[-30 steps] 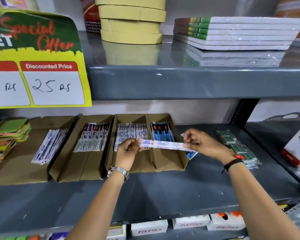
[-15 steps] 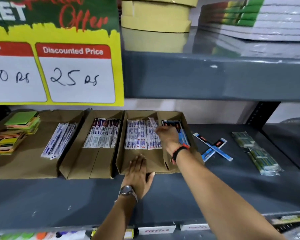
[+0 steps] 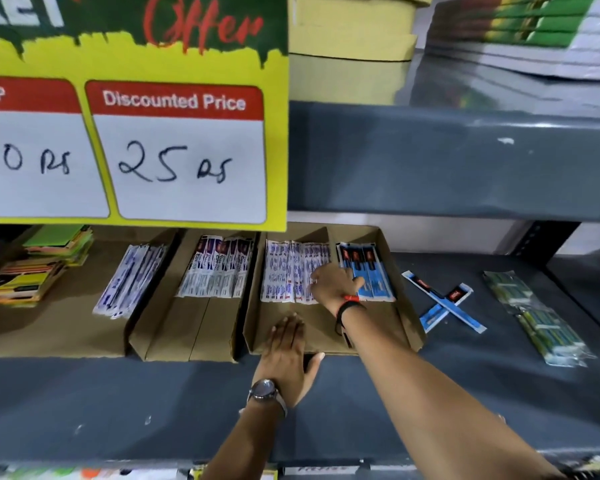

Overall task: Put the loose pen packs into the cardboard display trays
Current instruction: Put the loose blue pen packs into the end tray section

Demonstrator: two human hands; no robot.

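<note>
My right hand (image 3: 333, 284) lies flat on the white-and-blue pen packs (image 3: 286, 271) in the left slot of the right cardboard tray (image 3: 404, 327), fingers pressing them down. The tray's right slot holds blue pen packs (image 3: 371, 268). My left hand (image 3: 286, 355) rests open on that tray's front edge, palm down. Two loose blue pen packs (image 3: 444, 301) lie crossed on the grey shelf to the right of the tray. A second tray (image 3: 187, 327) holds white-and-dark packs (image 3: 219, 268), and a third (image 3: 49, 334) holds white packs (image 3: 129, 282).
A yellow price sign (image 3: 132, 133) hangs over the left half of the shelf opening. Green packets (image 3: 537, 317) lie at the far right. Coloured pads (image 3: 35, 265) are stacked far left. The upper shelf edge (image 3: 447, 161) sits close overhead.
One second ago both hands held a white pen pack in front of the tray. That pack now lies in the tray's left slot, under my right hand; my left hand dropped to the tray's front edge.
</note>
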